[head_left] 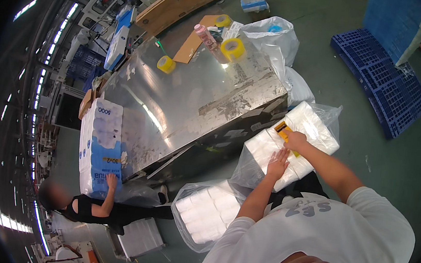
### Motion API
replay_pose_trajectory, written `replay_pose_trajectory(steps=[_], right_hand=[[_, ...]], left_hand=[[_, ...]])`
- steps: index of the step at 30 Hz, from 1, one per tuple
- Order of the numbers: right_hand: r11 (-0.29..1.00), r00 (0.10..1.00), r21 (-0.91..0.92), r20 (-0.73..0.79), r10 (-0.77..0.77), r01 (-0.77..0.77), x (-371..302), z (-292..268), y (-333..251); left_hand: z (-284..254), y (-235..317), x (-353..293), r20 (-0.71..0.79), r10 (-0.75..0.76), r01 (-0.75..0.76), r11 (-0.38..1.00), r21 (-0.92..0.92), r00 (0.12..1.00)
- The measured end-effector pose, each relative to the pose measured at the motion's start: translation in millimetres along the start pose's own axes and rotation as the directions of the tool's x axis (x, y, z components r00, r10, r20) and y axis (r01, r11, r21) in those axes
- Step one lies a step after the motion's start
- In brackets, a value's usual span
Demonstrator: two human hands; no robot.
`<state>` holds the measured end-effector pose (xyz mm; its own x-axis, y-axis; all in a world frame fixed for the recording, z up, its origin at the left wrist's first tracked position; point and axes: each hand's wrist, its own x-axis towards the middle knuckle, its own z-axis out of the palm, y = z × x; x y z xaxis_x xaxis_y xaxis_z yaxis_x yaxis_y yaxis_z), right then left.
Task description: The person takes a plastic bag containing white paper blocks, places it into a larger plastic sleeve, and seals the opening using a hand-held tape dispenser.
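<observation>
A clear plastic bag point(332, 116) holds a block of white wrapped rolls or packs point(311, 123) in front of me, beside the metal table. My left hand point(278, 165) lies flat on the block's near part, fingers stretched out. Just right of it, my right hand point(296, 141) is closed round a yellow-and-black hand tool point(282, 130), held against the top of the block. Its exact kind is partly hidden by my fingers; a bit of yellow shows below the hand too. A second bagged block of white packs point(209, 209) stands to the left.
On the metal table point(182, 102) are yellow tape rolls point(232, 49), a pink-capped bottle point(206, 35) and cardboard point(189, 47). A co-worker point(93, 207) at left touches a blue-and-white pack stack point(104, 155). White bags point(278, 40) and a blue pallet point(377, 78) stand beyond.
</observation>
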<state>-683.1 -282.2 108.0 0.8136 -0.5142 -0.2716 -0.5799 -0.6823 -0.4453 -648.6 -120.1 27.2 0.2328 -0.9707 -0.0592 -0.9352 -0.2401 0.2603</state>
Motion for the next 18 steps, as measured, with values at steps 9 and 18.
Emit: replay_pose_trajectory(steps=[9, 18], right_hand=[[0.992, 0.994, -0.071, 0.010, 0.110, -0.109, -140.6, -19.1, 24.9], [0.939, 0.915, -0.156, 0.225, 0.335, -0.306, -222.6, 15.1, 60.1]], left_hand=[[0.0, -7.2, 4.0, 0.015, 0.005, -0.005, 1.000, 0.016, 1.000], [10.7, -8.6, 4.9, -0.011, 0.030, -0.030, 0.999, 0.024, 0.999]])
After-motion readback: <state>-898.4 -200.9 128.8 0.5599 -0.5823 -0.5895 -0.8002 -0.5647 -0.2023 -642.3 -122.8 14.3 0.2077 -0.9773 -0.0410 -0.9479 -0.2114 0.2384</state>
